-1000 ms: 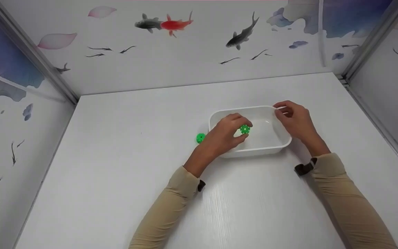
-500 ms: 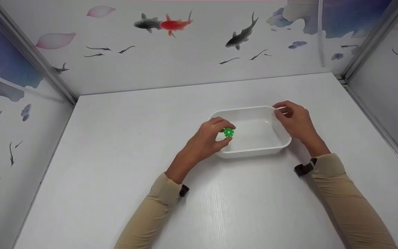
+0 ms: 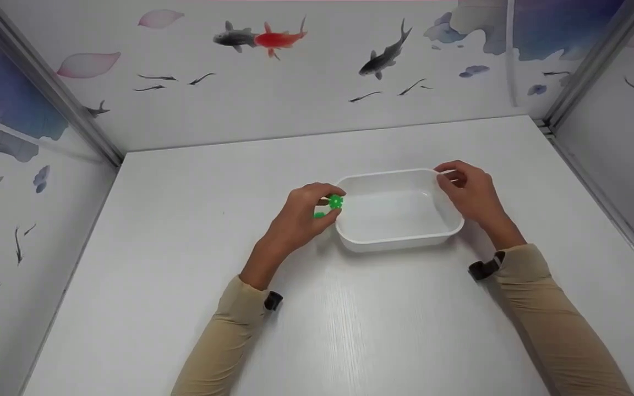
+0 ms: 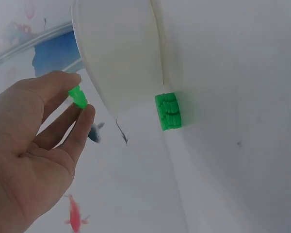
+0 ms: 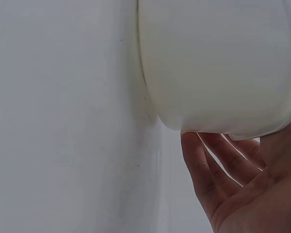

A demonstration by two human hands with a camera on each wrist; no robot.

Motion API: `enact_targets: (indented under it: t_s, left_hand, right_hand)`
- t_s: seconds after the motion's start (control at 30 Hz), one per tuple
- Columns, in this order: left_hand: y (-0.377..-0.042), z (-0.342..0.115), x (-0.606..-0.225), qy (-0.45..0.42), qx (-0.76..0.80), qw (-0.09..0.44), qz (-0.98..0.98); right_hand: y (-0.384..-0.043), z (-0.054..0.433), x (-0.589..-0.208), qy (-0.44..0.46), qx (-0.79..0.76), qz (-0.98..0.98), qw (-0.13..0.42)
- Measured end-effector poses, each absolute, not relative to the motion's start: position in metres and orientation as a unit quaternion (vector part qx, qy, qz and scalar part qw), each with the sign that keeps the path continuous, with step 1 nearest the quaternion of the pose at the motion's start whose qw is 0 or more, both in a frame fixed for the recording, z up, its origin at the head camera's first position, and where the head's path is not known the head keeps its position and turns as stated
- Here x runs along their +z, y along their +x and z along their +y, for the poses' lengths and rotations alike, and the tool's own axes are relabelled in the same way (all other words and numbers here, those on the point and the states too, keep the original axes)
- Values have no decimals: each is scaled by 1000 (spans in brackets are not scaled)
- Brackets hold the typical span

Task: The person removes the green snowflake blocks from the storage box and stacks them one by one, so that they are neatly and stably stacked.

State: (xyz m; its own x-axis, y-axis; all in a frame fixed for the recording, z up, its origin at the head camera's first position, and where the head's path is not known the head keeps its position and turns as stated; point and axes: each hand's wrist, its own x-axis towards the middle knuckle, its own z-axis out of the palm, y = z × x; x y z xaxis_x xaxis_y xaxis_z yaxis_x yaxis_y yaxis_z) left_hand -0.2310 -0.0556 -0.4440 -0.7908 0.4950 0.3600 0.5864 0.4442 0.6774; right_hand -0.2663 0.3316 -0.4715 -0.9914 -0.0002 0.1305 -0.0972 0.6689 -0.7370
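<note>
My left hand [image 3: 295, 220] pinches a small green notched disc [image 3: 336, 202] between thumb and fingertips, at the left rim of a white plastic tub [image 3: 399, 240]. Below that hand, beside the tub's left end, a stack of green notched discs [image 4: 169, 111] stands on the table; in the head view the hand hides most of it. My right hand [image 3: 474, 192] holds the tub's far right corner, thumb at the rim and fingers round the outside. In the right wrist view its fingertips [image 5: 189, 138] lie against the tub's outer wall.
The white table [image 3: 185, 247] is bounded by a back wall [image 3: 306, 104] printed with fish and petals. Side panels with metal corner posts [image 3: 597, 66] rise at left and right. The tub's inside floor [image 3: 399, 212] shows bare.
My left hand has moved left, from above the tub's inside to its left rim, keeping the green disc pinched. My right hand and the tub have stayed in place.
</note>
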Motion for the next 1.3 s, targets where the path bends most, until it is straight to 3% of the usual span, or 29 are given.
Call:
enact_targets:
  t_s: [0.53, 1.3]
  left_hand:
    - [-239, -78, -454, -236, -395, 37, -887]
    - [-242, -74, -460, -226, -320, -63, -918]
  right_hand:
    - [-267, 332, -471, 22, 407, -912, 49]
    - [-267, 332, -474, 37, 405, -911, 75]
